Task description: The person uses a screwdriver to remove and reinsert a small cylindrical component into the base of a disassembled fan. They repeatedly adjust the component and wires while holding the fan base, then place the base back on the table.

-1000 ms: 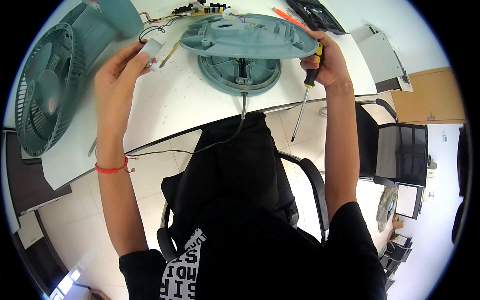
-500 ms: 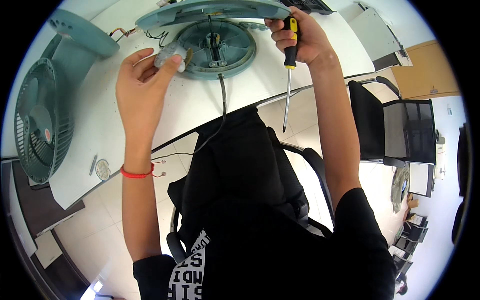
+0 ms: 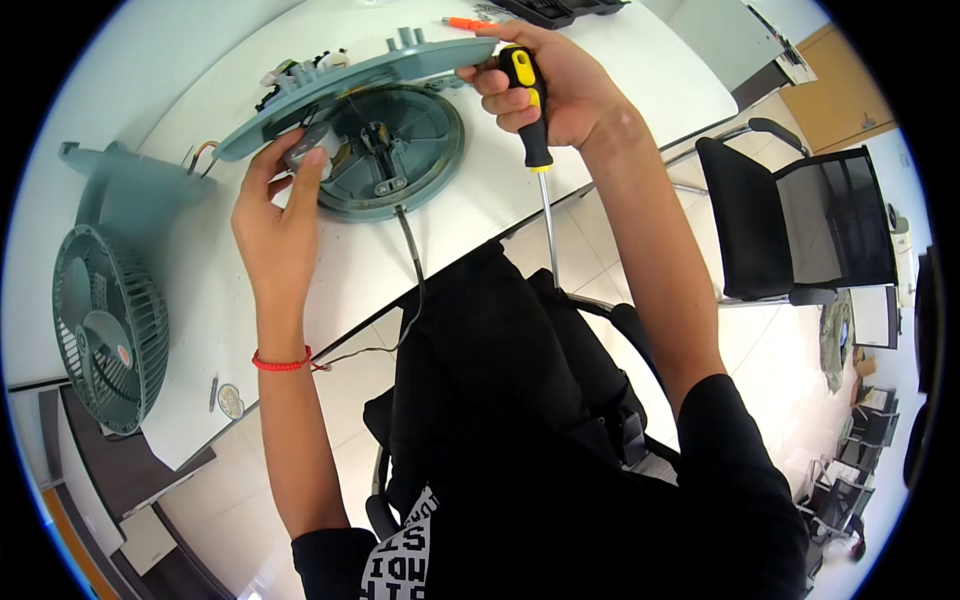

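Observation:
My right hand is closed round a black-and-yellow screwdriver, its shaft hanging downward. Its fingertips also grip the right edge of a grey-green cover, which is raised and tilted. Pinched between the thumb and fingers of my left hand is a small whitish-grey part with a brownish disc at one end. That part is close under the cover's left end; whether they touch, I cannot tell. Below the cover lies a round grey-green base, its inner side up, with a black cable running off the table edge.
A grey-green fan stands at the left of the white table. Near the left corner lie a round disc and a thin small tool. An orange-handled tool and black case sit at the back. A black chair is at right.
The cover now tilts lower at its left end, with wires and posts on its upper side in view. My left hand has brought the small part closer to it. The whole view has shifted.

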### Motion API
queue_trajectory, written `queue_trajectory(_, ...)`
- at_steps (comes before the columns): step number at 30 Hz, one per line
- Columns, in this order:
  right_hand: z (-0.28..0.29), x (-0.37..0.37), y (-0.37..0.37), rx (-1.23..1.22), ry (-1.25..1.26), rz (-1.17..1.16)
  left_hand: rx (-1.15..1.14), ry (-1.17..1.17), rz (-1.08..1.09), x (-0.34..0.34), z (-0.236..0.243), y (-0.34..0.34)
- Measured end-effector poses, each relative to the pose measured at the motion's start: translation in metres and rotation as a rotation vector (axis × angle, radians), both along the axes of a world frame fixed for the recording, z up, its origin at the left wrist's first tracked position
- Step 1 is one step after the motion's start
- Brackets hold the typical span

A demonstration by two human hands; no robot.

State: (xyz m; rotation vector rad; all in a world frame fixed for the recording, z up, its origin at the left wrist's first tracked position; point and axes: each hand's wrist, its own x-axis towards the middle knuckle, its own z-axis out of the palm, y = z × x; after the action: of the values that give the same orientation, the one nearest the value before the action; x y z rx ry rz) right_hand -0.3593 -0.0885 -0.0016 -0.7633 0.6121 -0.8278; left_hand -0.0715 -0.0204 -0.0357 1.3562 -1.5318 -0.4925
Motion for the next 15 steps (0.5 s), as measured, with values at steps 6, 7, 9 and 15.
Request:
queue_trajectory(6, 0.008, 0.008, 0.004, 0.131, -0.031, -0.014, -0.007, 0.065, -0.017, -0.002, -0.006, -0.005)
queue_trajectory(7, 0.006, 0.008, 0.003, 0.144, -0.038, -0.012, -0.038, 0.072, -0.016, -0.003, -0.009, -0.005)
queue_trajectory(9, 0.005, 0.006, 0.002, 0.166, -0.05, -0.012, -0.044, 0.04, -0.018, -0.005, -0.011, -0.007)
queue_trajectory(15, 0.008, 0.005, 0.001, 0.178, -0.042, 0.003, -0.035, 0.028, -0.019, -0.001, -0.01, -0.002)
